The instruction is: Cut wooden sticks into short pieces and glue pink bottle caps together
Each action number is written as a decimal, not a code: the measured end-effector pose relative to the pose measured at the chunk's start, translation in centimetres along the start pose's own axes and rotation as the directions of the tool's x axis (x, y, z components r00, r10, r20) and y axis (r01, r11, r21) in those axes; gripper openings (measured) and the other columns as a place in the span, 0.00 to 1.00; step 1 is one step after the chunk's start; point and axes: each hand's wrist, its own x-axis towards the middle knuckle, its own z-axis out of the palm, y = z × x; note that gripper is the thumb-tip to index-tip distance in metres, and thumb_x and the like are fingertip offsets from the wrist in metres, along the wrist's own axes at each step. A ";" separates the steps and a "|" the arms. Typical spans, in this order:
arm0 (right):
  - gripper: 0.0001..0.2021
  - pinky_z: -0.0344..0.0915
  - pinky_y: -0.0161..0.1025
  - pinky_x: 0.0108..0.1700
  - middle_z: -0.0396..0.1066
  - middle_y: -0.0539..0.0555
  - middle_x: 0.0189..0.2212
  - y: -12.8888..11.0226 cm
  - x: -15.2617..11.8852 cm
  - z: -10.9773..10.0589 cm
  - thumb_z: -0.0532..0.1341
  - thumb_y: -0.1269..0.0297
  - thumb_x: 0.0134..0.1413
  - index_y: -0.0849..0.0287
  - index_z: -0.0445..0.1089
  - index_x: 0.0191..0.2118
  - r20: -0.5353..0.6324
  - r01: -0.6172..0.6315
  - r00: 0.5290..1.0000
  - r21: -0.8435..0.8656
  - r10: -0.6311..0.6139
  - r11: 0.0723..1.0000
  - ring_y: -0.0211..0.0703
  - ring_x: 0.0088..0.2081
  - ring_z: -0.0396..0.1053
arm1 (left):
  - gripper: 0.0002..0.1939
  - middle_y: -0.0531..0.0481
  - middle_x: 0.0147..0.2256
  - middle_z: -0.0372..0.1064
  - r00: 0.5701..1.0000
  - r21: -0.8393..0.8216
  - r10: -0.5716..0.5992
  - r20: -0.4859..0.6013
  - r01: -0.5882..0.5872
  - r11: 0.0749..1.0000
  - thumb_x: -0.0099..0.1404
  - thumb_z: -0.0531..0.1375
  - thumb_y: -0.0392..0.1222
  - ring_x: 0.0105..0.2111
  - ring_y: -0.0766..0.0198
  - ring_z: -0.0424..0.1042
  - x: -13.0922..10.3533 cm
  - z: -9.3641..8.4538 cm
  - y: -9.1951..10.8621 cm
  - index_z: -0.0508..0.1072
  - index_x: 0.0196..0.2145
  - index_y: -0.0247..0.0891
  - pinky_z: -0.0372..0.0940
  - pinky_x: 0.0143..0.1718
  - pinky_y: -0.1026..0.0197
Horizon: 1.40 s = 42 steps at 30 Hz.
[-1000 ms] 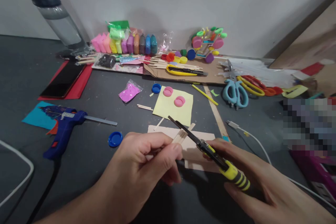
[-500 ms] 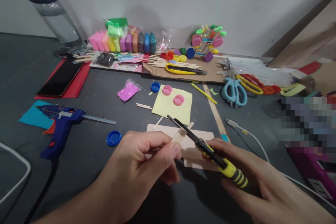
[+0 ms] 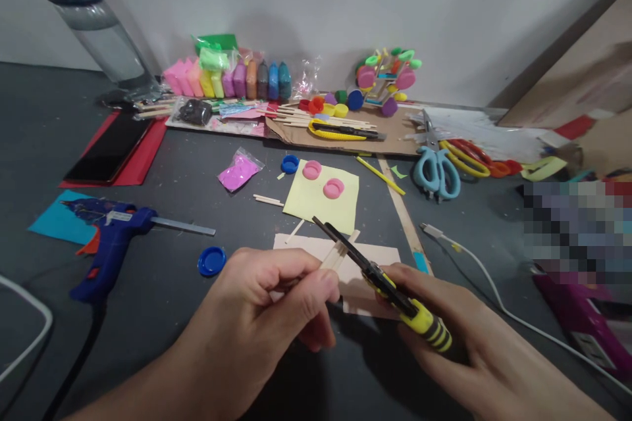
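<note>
Left fingers (image 3: 312,295) pinch pale sticks (image 3: 334,258), long axis slanting away rightward.

Tabletop (image 3: 168,283): dark, matt, smooth, specked with debris. Sticks (image 3: 334,256) by the cutting tool (image 3: 375,275) – bare pale wood, matt. Tool's blades dark metal, low sheen; yellow-and-black grip looks plastic. Glue gun (image 3: 106,256): blue plastic, slight gloss. Along the tabletop's far edge: matt brown cardboard (image 3: 403,128), plus clear shiny bottle (image 3: 106,46) – glass or plastic, can't tell. Phone (image 3: 109,147) glossy black. Yellow sheet (image 3: 316,197) matt paper. Pink packet (image 3: 240,171) crinkled glossy film.
</note>
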 end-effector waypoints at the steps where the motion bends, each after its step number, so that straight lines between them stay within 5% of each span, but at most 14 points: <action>1: 0.23 0.78 0.42 0.43 0.76 0.55 0.49 -0.1 0.1 0.0 0.57 0.62 0.56 0.49 0.63 0.59 -0.006 0.012 1.000 -0.013 -0.012 1.000 0.52 0.43 0.79 | 0.20 0.54 0.20 0.73 1.000 -0.008 0.000 0.000 0.000 1.000 0.70 0.55 0.43 0.23 0.71 0.71 0.0 0.0 0.0 0.72 0.20 0.38 0.65 0.27 0.72; 11: 0.25 0.78 0.39 0.41 0.76 0.54 0.47 0.0 -0.5 0.0 0.56 0.62 0.58 0.46 0.56 0.61 -0.074 0.028 0.997 -0.104 -0.036 0.994 0.51 0.42 0.79 | 0.12 0.54 0.21 0.72 0.981 -0.267 -0.078 -0.175 0.029 0.963 0.67 0.58 0.42 0.19 0.72 0.69 1.0 0.7 -0.4 0.79 0.30 0.37 0.65 0.22 0.73; 19: 0.22 0.78 0.39 0.39 0.78 0.54 0.44 -0.5 -0.3 -0.5 0.55 0.62 0.58 0.50 0.62 0.59 -0.107 0.007 0.994 -0.087 -0.017 0.996 0.50 0.38 0.80 | 0.06 0.56 0.22 0.68 0.987 -0.475 -0.156 -0.037 0.120 0.872 0.66 0.57 0.38 0.14 0.76 0.60 1.4 1.4 -1.0 0.72 0.35 0.35 0.56 0.15 0.74; 24: 0.20 0.78 0.38 0.39 0.78 0.56 0.44 -1.0 0.8 -0.8 0.54 0.63 0.58 0.53 0.64 0.56 -0.050 -0.011 0.999 -0.073 0.007 0.997 0.51 0.40 0.79 | 0.06 0.52 0.29 0.70 0.976 -0.671 -0.182 0.118 0.214 0.710 0.58 0.61 0.37 0.17 0.77 0.62 1.8 1.4 -1.5 0.69 0.35 0.33 0.53 0.16 0.74; 29: 0.20 0.77 0.34 0.39 0.78 0.58 0.46 -1.7 2.0 -0.6 0.53 0.67 0.54 0.57 0.67 0.52 0.002 -0.025 1.000 -0.001 0.025 1.000 0.49 0.42 0.79 | 0.13 0.49 0.30 0.68 0.972 -0.759 -0.206 0.108 0.215 0.615 0.65 0.58 0.48 0.22 0.71 0.66 2.1 1.0 -1.8 0.70 0.34 0.34 0.51 0.17 0.72; 32: 0.19 0.77 0.33 0.40 0.77 0.57 0.47 -2.0 2.4 -0.5 0.53 0.67 0.54 0.56 0.67 0.52 0.009 -0.027 1.000 0.034 0.027 0.999 0.48 0.43 0.79 | 0.15 0.55 0.25 0.63 0.981 -0.707 -0.189 0.052 0.170 0.687 0.65 0.61 0.52 0.19 0.74 0.59 2.1 1.1 -2.1 0.70 0.34 0.35 0.44 0.16 0.73; 36: 0.21 0.76 0.34 0.42 0.76 0.58 0.49 -2.0 2.6 -0.4 0.53 0.67 0.54 0.56 0.64 0.55 0.016 -0.006 1.000 0.010 0.006 1.000 0.49 0.45 0.78 | 0.10 0.62 0.19 0.53 0.987 -0.558 -0.120 -0.107 0.040 0.829 0.64 0.64 0.43 0.17 0.77 0.47 1.7 1.5 -2.1 0.69 0.30 0.36 0.42 0.17 0.71; 42: 0.23 0.76 0.33 0.42 0.75 0.58 0.51 -1.8 2.2 -0.5 0.54 0.67 0.54 0.55 0.62 0.57 0.026 -0.002 1.000 -0.004 0.002 1.000 0.50 0.46 0.77 | 0.11 0.61 0.19 0.50 0.980 -0.306 -0.080 -0.185 0.020 0.952 0.67 0.60 0.42 0.19 0.74 0.46 1.0 1.3 -1.6 0.68 0.27 0.37 0.43 0.19 0.68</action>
